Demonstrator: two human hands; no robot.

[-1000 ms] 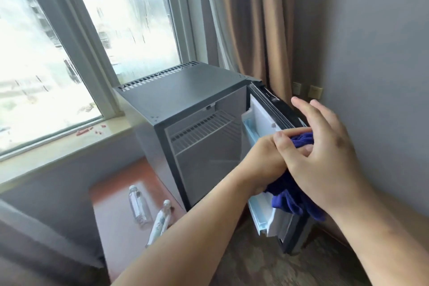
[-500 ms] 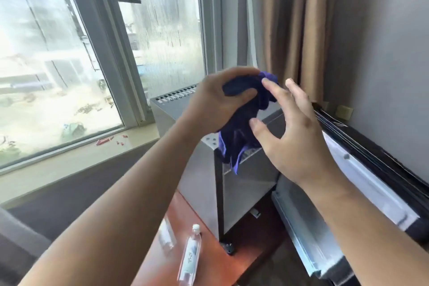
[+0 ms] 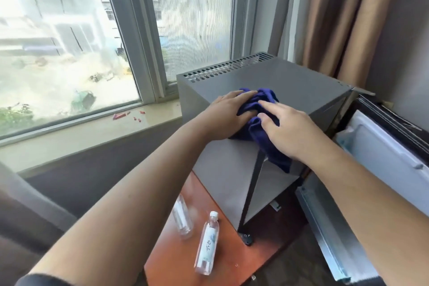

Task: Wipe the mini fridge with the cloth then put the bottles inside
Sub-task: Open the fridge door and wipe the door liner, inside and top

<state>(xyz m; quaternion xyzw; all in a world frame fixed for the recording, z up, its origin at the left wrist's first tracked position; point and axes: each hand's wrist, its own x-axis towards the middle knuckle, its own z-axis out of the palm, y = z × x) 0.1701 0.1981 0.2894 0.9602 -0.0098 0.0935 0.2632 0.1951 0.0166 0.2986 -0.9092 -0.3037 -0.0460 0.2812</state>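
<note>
Our fingers on the left hand lie nearly straight and close together across the bunched blue cloth, pressing it down rather than clutching it. The right hand meets it from the other side, fingers flat over the folds; whether either thumb hooks any fabric underneath we cannot tell. The cloth sits on the front part of the grey top of the mini fridge, with one tail hanging over the front edge across the open cavity. We judge the wiping step to be in hand, on the top panel, with the bottles not yet touched. The labelled water bottle and a clear bottle lie side by side on the reddish wooden surface at the foot of the fridge, well apart from both hands. The next move calls for sweeping the cloth across the panel toward the vent slots with even pressure, gathering the loose tail so it does not drag. The fridge door stands swung open at the right and is cut off by the frame edge. Our right arm and the cloth hide most of the interior, the clear bottle is blurred, and the label print is too small to read.
</note>
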